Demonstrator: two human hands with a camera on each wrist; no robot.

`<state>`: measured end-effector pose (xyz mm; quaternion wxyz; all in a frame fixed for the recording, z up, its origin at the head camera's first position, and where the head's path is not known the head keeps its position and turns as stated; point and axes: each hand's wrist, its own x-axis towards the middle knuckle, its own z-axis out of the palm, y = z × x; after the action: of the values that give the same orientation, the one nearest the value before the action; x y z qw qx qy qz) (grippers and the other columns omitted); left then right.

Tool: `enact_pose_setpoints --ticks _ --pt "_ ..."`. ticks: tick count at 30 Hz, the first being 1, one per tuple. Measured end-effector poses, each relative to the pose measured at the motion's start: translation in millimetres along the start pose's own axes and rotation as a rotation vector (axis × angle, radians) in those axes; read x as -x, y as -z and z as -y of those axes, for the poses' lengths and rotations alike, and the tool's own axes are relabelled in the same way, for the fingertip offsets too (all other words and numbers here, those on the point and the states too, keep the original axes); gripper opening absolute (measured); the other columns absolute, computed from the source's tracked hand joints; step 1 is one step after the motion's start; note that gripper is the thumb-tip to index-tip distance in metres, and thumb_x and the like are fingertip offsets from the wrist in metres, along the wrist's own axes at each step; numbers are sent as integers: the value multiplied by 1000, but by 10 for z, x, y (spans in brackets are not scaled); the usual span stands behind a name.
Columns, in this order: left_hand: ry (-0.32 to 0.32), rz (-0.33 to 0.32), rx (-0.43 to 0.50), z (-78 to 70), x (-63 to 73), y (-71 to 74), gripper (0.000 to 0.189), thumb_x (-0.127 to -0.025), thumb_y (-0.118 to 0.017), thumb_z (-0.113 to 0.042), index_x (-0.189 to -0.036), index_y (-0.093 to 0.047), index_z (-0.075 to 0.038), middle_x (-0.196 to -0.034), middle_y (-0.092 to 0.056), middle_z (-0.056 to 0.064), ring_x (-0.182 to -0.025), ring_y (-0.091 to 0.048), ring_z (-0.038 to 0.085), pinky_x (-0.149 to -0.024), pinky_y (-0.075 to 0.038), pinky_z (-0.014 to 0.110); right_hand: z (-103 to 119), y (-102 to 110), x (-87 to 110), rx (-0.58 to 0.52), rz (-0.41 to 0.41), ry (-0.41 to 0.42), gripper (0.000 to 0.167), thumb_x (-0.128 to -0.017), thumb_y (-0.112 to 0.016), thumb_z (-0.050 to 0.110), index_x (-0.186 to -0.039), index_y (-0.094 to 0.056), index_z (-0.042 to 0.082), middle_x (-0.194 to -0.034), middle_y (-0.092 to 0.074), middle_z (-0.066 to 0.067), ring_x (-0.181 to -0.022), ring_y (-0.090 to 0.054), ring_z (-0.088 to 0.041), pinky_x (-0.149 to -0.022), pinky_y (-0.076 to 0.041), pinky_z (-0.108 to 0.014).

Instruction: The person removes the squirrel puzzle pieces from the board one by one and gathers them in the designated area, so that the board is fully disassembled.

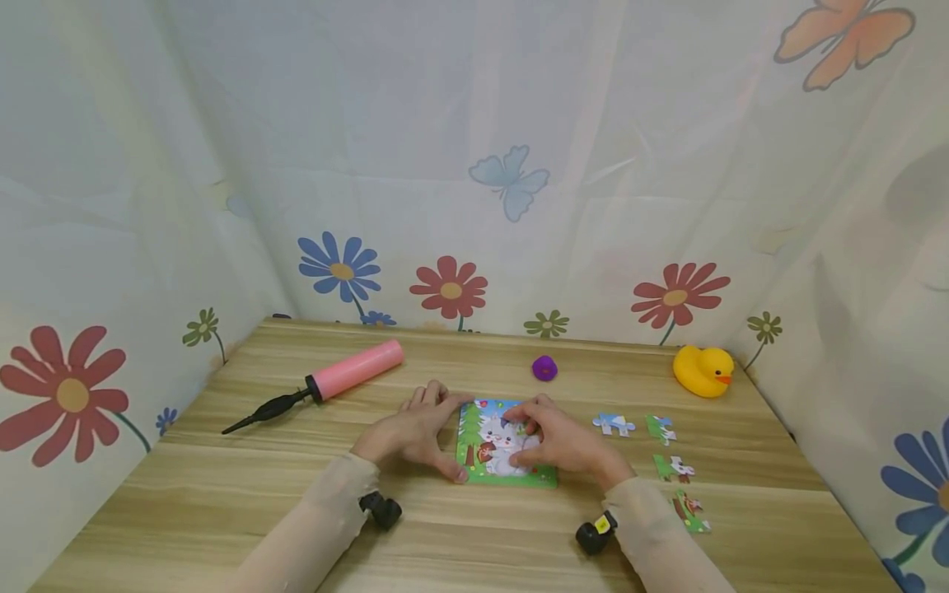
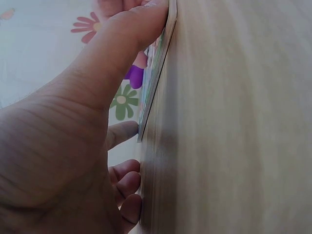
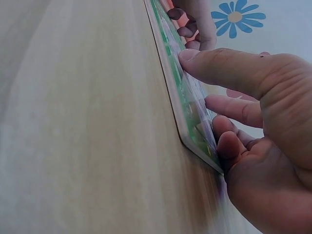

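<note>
A jigsaw puzzle (image 1: 495,445) with a pale cartoon animal and a green border lies flat on the table. My left hand (image 1: 415,432) holds its left side, thumb at the near corner and index finger at the far corner; the left wrist view shows both against the puzzle's edge (image 2: 155,83). My right hand (image 1: 559,441) reaches over the right part. Its thumb (image 3: 192,56) and index finger touch the picture face, spread apart, while other fingers sit by the far edge. No raised piece shows between them. Several loose jigsaw pieces (image 1: 614,424) lie right of the puzzle.
A pink hand pump (image 1: 359,369) with a black nozzle lies at the left. Behind the puzzle sits a small purple object (image 1: 544,368). A yellow rubber duck (image 1: 703,371) stands at the back right. Flower-printed curtains (image 1: 549,247) enclose the table's back and sides.
</note>
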<state>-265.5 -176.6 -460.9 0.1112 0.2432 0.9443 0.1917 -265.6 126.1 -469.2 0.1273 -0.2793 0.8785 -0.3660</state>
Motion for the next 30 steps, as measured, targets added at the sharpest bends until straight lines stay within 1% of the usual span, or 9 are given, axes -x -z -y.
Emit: enact_pose_setpoints --ticks 9,15,19,25,30 --pt "-2 4 -3 11 -15 -12 124 -71 -100 -67 -172 -38 -30 -147 -39 10 -124 -38 30 -105 -39 47 22 -10 -13 -6 -1 2 58 -95 -93 28 -143 -65 10 -128 -54 -8 -115 -55 -22 -101 -50 -42" --pt "-14 0 -1 25 -18 -17 124 -71 -101 -67 -172 -39 -30 -144 -39 10 -122 -38 29 -104 -39 47 42 -17 -15 -43 3 2 61 -94 -93 22 -144 -61 8 -130 -54 -10 -116 -53 -23 -102 -48 -42" --pt "-16 -4 0 26 -14 -22 124 -71 -101 -66 -171 -39 -30 -144 -39 10 -122 -38 29 -103 -38 47 36 -28 -21 -72 1 3 61 -93 -93 19 -143 -59 7 -133 -58 -8 -115 -54 -23 -103 -47 -41" --pt "-21 -1 3 28 -10 -15 124 -71 -101 -65 -172 -39 -29 -144 -39 10 -122 -38 29 -104 -38 47 13 -36 -19 -121 -8 14 60 -92 -94 15 -142 -61 6 -129 -61 -7 -112 -56 -24 -101 -47 -38" --pt "-18 -3 6 22 -10 -13 123 -71 -101 -65 -171 -39 -30 -144 -39 10 -123 -38 30 -105 -38 48 -3 -39 -29 -138 -26 10 55 -94 -91 13 -141 -63 6 -126 -63 -7 -110 -57 -24 -99 -49 -37"
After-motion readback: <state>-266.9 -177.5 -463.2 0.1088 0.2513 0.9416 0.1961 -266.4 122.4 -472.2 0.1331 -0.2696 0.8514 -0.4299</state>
